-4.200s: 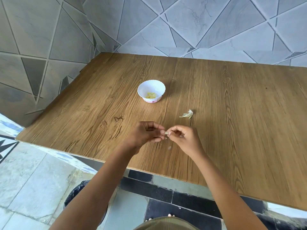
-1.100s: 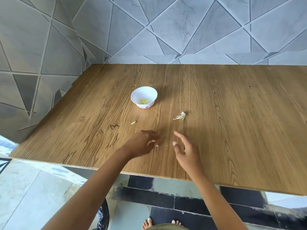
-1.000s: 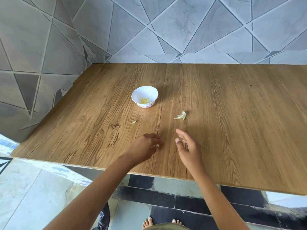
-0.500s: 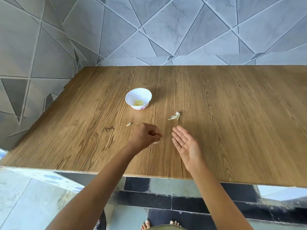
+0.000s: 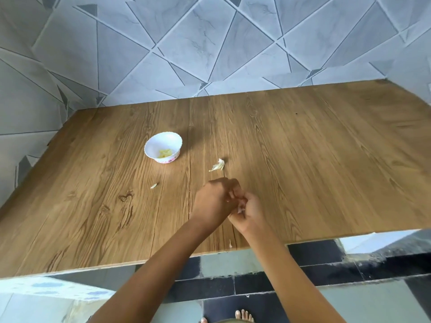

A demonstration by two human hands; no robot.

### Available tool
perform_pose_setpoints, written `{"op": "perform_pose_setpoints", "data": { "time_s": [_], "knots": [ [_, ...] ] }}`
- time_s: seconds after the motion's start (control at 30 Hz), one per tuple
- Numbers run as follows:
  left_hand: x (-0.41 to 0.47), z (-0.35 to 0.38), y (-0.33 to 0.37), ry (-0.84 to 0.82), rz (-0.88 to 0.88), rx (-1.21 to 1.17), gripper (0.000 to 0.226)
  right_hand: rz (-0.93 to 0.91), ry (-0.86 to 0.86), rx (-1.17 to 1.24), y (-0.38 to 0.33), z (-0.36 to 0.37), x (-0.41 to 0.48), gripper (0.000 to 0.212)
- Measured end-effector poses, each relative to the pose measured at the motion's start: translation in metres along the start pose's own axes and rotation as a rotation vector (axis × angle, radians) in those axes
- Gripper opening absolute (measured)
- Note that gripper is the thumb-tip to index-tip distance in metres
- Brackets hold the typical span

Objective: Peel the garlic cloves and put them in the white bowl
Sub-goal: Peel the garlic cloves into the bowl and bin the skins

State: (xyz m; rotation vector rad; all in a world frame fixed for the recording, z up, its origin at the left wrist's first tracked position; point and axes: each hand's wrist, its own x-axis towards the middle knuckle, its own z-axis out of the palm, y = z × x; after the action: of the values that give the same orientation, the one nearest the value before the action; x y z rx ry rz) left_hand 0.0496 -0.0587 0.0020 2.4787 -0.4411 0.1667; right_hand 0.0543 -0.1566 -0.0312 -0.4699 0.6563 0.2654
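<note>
Just below frame centre, above the table, the left hand and right hand meet with fingers curled, pinching a small, blurred pale clove between them, while the bowl sits well apart, left of centre.

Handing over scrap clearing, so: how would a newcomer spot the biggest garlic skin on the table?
On the wooden table, find the white bowl left of centre. The garlic skin lies right of it and nearer the person. It is pale and curled, clearly bigger than the sliver to its left and the flake by the front edge.
</note>
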Motion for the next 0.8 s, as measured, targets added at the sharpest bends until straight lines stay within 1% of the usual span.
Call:
{"op": "perform_pose_setpoints", "data": {
  "time_s": [0.1,0.13,0.23,0.33,0.43,0.53,0.63,0.67,0.7,0.73,0.8],
  "knots": [
    [0.010,-0.003,-0.013,-0.005,-0.055,-0.090,0.019,-0.004,-0.010,0.102,-0.003,-0.002,0.000,0.033],
    [0.013,-0.004,-0.018,-0.014,-0.076,-0.075,0.021,-0.003,-0.016,0.122,-0.005,-0.003,0.000,0.030],
    [0.021,-0.006,-0.032,-0.073,-0.058,0.043,0.031,-0.029,-0.036,0.182,-0.013,-0.009,0.001,0.033],
    [0.022,0.002,-0.038,-0.198,0.006,0.131,0.038,-0.051,-0.058,0.181,-0.020,-0.014,0.000,0.034],
    [0.017,0.017,-0.043,-0.291,0.067,0.260,0.024,-0.053,-0.080,0.189,-0.023,-0.017,0.000,0.034],
    [0.013,0.021,-0.045,-0.286,0.120,0.398,0.021,-0.057,-0.087,0.194,-0.023,-0.018,0.000,0.034],
    [0.018,0.019,-0.041,-0.308,0.226,0.453,0.014,-0.059,-0.083,0.177,-0.021,-0.017,0.001,0.034],
    [0.022,0.017,-0.041,-0.319,0.241,0.444,0.010,-0.060,-0.073,0.166,-0.021,-0.017,0.001,0.034],
    [0.024,0.015,-0.043,-0.327,0.220,0.388,0.008,-0.059,-0.067,0.157,-0.020,-0.016,0.001,0.034],
    [0.026,0.013,-0.046,-0.314,0.168,0.283,0.010,-0.059,-0.064,0.146,-0.020,-0.015,0.001,0.034],
    [0.027,0.004,-0.050,-0.190,0.044,-0.050,0.017,-0.059,-0.061,0.128,-0.019,-0.014,-0.001,0.035]
  ]
}}
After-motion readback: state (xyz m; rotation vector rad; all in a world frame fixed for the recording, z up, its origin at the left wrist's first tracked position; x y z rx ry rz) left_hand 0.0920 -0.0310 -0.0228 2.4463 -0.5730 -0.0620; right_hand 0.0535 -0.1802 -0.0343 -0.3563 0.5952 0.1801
